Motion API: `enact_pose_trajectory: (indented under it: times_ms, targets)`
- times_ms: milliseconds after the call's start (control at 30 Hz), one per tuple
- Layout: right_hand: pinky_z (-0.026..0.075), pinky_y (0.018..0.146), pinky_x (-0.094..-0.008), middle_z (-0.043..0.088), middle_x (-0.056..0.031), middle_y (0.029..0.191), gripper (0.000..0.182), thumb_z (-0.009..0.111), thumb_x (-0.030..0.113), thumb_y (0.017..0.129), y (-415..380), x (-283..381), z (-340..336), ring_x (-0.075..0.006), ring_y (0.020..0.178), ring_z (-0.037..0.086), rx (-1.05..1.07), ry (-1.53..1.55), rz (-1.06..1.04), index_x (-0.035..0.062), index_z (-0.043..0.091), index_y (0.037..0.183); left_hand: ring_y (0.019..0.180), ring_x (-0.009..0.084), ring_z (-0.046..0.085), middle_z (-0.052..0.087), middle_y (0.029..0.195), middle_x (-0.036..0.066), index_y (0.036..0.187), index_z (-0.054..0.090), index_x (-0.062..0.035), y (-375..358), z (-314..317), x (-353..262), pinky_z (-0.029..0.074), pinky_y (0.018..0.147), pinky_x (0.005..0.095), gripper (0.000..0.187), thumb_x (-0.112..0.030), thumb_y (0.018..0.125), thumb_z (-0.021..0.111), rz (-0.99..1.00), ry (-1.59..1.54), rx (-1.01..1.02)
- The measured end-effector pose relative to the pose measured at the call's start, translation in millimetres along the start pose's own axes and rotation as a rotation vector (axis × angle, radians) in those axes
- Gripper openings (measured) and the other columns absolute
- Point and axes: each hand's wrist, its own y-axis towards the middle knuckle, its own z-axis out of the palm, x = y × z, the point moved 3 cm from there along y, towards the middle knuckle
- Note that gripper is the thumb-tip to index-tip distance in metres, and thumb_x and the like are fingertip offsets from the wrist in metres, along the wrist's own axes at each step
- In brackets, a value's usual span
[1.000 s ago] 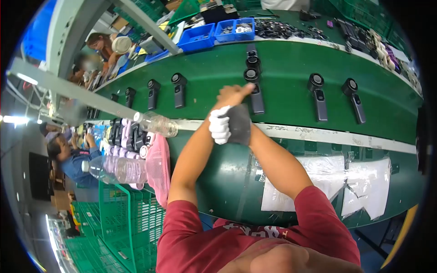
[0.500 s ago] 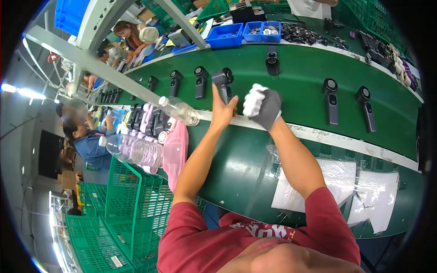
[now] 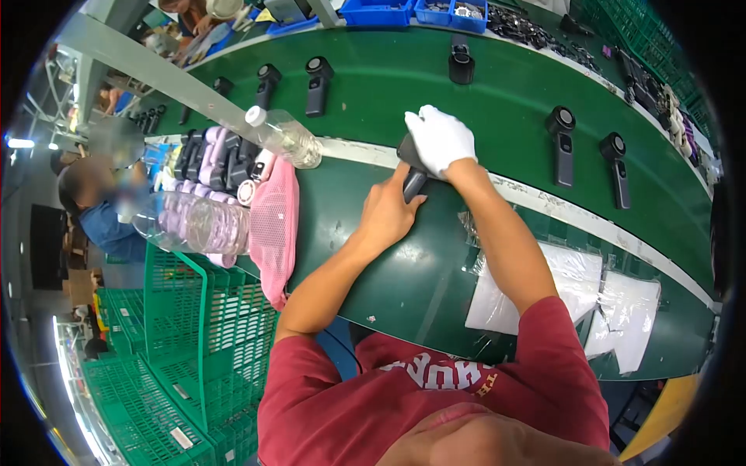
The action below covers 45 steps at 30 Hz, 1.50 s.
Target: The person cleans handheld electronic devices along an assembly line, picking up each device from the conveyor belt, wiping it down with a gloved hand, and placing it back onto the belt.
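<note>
A dark grey handheld fan is held between my two hands over the near edge of the belt. My left hand, bare, is wrapped around its handle. My right hand wears a white glove and closes over the fan's head, hiding most of it; the glove's fingertips are partly out of sight. Further fans lie on the green belt: one to the left, one beyond my hands, and two to the right, the nearer being a fan with its round head up.
Clear plastic bottles and a pink mesh bag sit at left beside a pile of purple and dark fans. Green crates stand lower left. White sheets are taped on the bench at right. Blue bins line the far side.
My left hand has brought the fan lower and nearer to me. My gloved right hand has come from the right onto the fan's head. The whole view has shifted slightly.
</note>
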Motion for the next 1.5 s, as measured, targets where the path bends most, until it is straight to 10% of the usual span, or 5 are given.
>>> enact_pose_trajectory:
  times_ms: [200, 700, 900, 1000, 1500]
  targets:
    - [0.049, 0.078, -0.0287, 0.066, -0.0042, 0.096, 0.038, 0.069, 0.035, 0.087, 5, -33, 8, -0.0121, 0.085, 0.061, 0.656, 0.987, 0.363, 0.0078, 0.070, 0.113, 0.078, 0.0420, 0.067, 0.070, 0.089, 0.023, 0.158, 0.032, -0.0223, -5, -1, 6, 0.052, 0.077, 0.0368, 0.088, -0.003, 0.085, 0.075, 0.241, -0.107, 0.019]
    - [0.055, 0.059, -0.0387, 0.065, -0.0045, 0.086, 0.029, 0.057, 0.045, 0.099, -14, -10, 102, -0.0218, 0.072, 0.065, 0.317, 1.799, 0.725, 0.0173, 0.065, 0.100, 0.064, 0.0104, 0.054, 0.060, 0.080, 0.004, 0.162, 0.015, -0.0061, 10, -18, 21, 0.047, 0.059, 0.0272, 0.099, -0.001, 0.084, 0.077, 0.117, -0.581, 0.021]
    - [0.050, 0.063, -0.0392, 0.058, -0.0037, 0.083, 0.017, 0.060, 0.029, 0.097, 30, -55, 79, -0.0232, 0.070, 0.060, 0.148, 2.039, 0.043, 0.0138, 0.066, 0.100, 0.049, 0.0102, 0.047, 0.053, 0.071, 0.002, 0.163, 0.013, -0.0113, 7, -15, 11, 0.038, 0.042, 0.0278, 0.095, 0.004, 0.088, 0.070, -0.188, -0.966, 0.055]
    - [0.046, 0.060, -0.0328, 0.055, -0.0088, 0.079, 0.020, 0.062, 0.003, 0.092, -5, -23, 38, -0.0251, 0.067, 0.055, -0.819, 0.284, -0.386, 0.0003, 0.065, 0.112, 0.049, 0.0095, 0.046, 0.051, 0.071, 0.001, 0.163, 0.014, -0.0122, 5, -2, 13, 0.038, 0.042, 0.0275, 0.095, 0.004, 0.088, 0.069, -0.215, -0.713, 0.173]
    - [0.051, 0.065, -0.0380, 0.062, -0.0077, 0.078, 0.017, 0.055, 0.019, 0.098, 34, -80, 34, -0.0253, 0.072, 0.062, -0.970, 0.658, -0.129, 0.0036, 0.063, 0.094, 0.054, 0.0124, 0.054, 0.061, 0.086, 0.006, 0.162, 0.004, -0.0046, -1, -1, 15, 0.041, 0.044, 0.0272, 0.105, 0.003, 0.083, 0.073, -0.220, -0.838, 0.247]
